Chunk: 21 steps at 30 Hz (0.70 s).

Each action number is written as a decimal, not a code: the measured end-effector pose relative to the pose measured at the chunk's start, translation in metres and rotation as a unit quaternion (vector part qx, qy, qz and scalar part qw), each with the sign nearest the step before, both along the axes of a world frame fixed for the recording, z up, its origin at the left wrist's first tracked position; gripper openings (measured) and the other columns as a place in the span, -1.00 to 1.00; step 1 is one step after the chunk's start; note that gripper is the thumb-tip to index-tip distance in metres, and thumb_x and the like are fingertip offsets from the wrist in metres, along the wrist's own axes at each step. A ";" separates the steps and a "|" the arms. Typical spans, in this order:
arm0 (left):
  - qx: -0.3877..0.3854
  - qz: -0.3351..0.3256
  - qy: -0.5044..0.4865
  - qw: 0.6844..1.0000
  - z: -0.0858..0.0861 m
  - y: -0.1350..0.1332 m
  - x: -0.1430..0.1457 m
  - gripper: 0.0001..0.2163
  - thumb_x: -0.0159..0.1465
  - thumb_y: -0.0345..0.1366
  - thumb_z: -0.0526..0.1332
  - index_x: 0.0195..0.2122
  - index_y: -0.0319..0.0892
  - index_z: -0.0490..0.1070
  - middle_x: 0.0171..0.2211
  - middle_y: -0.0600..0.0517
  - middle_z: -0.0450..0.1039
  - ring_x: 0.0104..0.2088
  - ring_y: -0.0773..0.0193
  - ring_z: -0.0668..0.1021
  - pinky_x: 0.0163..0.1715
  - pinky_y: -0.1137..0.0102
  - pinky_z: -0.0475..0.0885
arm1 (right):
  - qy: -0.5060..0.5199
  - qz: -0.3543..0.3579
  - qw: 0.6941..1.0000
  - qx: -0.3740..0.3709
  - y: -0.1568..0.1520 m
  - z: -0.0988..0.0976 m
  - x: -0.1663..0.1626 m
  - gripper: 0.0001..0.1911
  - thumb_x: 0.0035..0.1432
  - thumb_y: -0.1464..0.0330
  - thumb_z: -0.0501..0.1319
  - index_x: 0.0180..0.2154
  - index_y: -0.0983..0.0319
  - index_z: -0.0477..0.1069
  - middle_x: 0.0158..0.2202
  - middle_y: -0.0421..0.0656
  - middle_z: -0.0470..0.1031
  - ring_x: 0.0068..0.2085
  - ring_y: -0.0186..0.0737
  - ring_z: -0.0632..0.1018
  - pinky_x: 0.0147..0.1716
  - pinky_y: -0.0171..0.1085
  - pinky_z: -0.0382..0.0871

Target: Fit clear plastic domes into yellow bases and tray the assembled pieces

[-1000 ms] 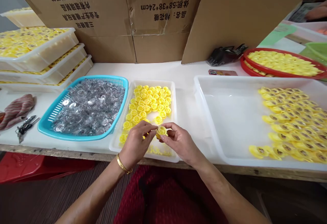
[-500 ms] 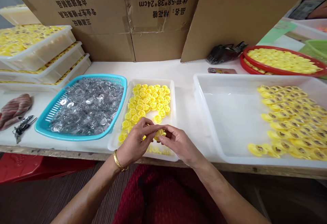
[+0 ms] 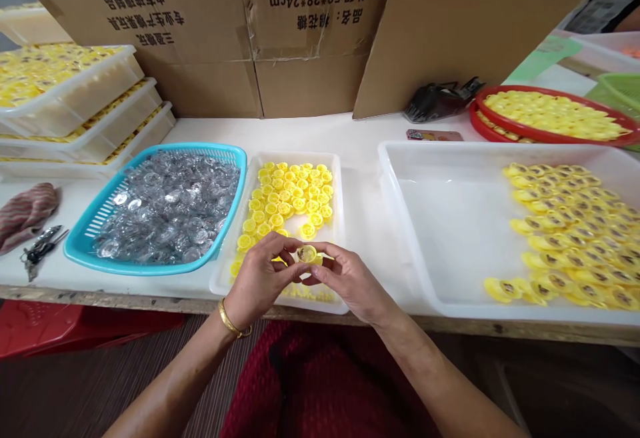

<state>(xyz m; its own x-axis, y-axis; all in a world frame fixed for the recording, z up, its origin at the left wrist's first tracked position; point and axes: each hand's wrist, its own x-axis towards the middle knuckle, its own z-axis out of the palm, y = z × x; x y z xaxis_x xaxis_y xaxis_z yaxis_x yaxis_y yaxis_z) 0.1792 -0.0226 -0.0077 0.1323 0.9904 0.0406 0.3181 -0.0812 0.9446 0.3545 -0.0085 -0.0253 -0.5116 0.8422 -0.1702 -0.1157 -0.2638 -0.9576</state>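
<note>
My left hand [image 3: 263, 281] and my right hand [image 3: 350, 281] meet over the near end of a small white tray [image 3: 340, 225] of several yellow caps [image 3: 293, 198]. Both pinch one small yellow piece [image 3: 307, 253] between thumbs and fingertips, its round face turned up. A gold bangle [image 3: 229, 321] circles my left wrist. Left of the tray stands a blue basket [image 3: 100, 221] heaped with clear plastic discs [image 3: 167, 208]. To the right is a large white tray [image 3: 435, 225] holding rows of finished yellow pieces [image 3: 570, 231].
Cardboard boxes [image 3: 310, 31] wall off the back of the table. Stacked white trays of yellow pieces [image 3: 75, 105] stand at the far left, with a cloth [image 3: 25, 211] and keys [image 3: 40, 245] near the edge. A red tray of yellow pieces [image 3: 550, 118] and a black bag [image 3: 435, 101] lie back right.
Both hands stayed together over the small tray. The yellow piece between the fingertips has been turned, so its round face now shows upward.
</note>
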 end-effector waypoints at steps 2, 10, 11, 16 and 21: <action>0.008 0.012 0.004 1.000 -0.002 0.000 0.000 -0.78 0.15 -0.19 0.31 -0.24 -0.20 0.46 -0.31 0.02 0.32 -0.42 0.37 0.50 -0.50 0.47 0.56 | 0.018 -0.006 1.000 -0.017 -0.001 0.000 -0.001 -0.55 0.12 0.26 0.27 0.04 0.20 0.29 -0.09 -0.11 0.48 -0.20 -0.20 0.58 -0.09 -0.08 0.48; 0.074 0.002 0.074 0.994 0.004 0.000 0.002 -0.84 0.18 -0.29 0.29 -0.23 -0.21 0.45 -0.34 0.04 0.33 -0.47 0.42 0.47 -0.48 0.48 0.48 | 0.017 -0.040 0.999 -0.028 -0.002 0.003 -0.005 -0.65 0.04 0.24 0.33 -0.16 0.19 0.29 -0.26 -0.21 0.50 -0.26 -0.25 0.58 -0.09 -0.10 0.48; 0.095 -0.003 0.100 0.990 0.007 0.000 0.001 -0.85 0.19 -0.32 0.29 -0.22 -0.21 0.45 -0.34 0.04 0.33 -0.46 0.42 0.46 -0.47 0.48 0.46 | 0.008 -0.041 0.999 -0.027 -0.002 0.003 -0.005 -0.64 0.04 0.23 0.33 -0.17 0.19 0.29 -0.26 -0.20 0.50 -0.26 -0.24 0.58 -0.10 -0.11 0.48; 0.106 -0.019 0.157 0.982 0.015 0.002 0.002 -0.86 0.16 -0.37 0.31 -0.24 -0.20 0.46 -0.39 0.07 0.33 -0.49 0.43 0.44 -0.49 0.50 0.39 | -0.041 -0.047 0.998 -0.012 -0.002 0.003 -0.003 -0.61 0.04 0.21 0.32 -0.14 0.22 0.31 -0.29 -0.17 0.49 -0.29 -0.21 0.59 -0.14 -0.10 0.47; 0.092 -0.017 0.165 0.982 0.015 0.003 0.003 -0.89 0.16 -0.38 0.31 -0.27 -0.19 0.48 -0.42 0.08 0.34 -0.49 0.42 0.45 -0.49 0.50 0.37 | -0.052 -0.043 0.998 0.011 -0.002 0.001 -0.003 -0.59 0.05 0.19 0.32 -0.10 0.23 0.34 -0.40 -0.21 0.48 -0.27 -0.17 0.59 -0.15 -0.10 0.47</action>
